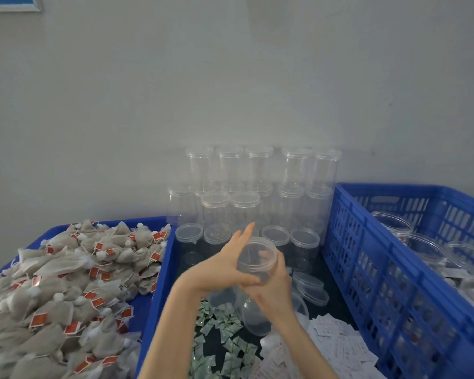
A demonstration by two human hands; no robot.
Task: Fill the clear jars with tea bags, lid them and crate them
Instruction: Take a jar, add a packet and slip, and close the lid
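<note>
The right hand (274, 285) grips an empty clear jar (253, 280) above the table, and the left hand (230, 262) presses on its lid (256, 254) with straight fingers. The tea bags (66, 283) wait in the blue tray (159, 291); many stacked jars (257, 187) are empty. The blue crate (367, 269) already holds some jars, so most work seems left.
</note>
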